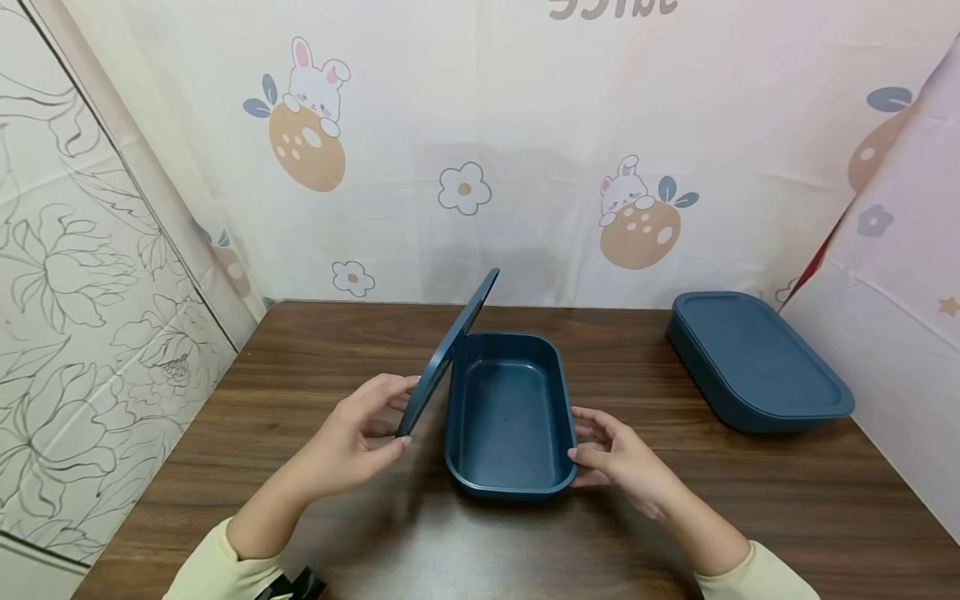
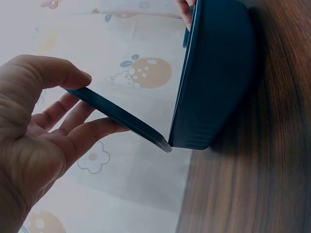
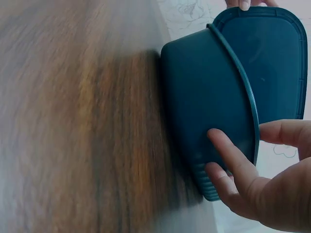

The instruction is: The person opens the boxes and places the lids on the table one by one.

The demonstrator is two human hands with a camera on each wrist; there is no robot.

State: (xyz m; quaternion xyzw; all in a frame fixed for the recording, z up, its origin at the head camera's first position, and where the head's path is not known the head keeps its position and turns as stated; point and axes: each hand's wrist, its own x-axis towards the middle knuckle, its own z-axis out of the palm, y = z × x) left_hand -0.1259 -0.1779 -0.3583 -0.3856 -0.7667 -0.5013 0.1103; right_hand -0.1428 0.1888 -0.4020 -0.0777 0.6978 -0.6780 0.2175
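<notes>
A dark blue rectangular storage box [image 1: 512, 417] stands uncovered on the table, and its inside looks bare. Its matching lid [image 1: 450, 346] tilts steeply along the box's left side, the far end near the rim. My left hand [image 1: 352, 437] pinches the near end of the lid; in the left wrist view the thumb [image 2: 73, 75] lies on one face and fingers on the other. On the box's right side, my right hand [image 1: 618, 458] holds the wall, thumb at the rim and fingers against the outside, as the right wrist view shows.
A second dark blue box [image 1: 761, 362], with its lid on, sits at the right of the wooden table [image 1: 315, 358]. Behind hangs a printed cloth [image 1: 525, 108]; a floral panel [image 1: 90, 292] borders the left and another cloth [image 1: 900, 333] the right.
</notes>
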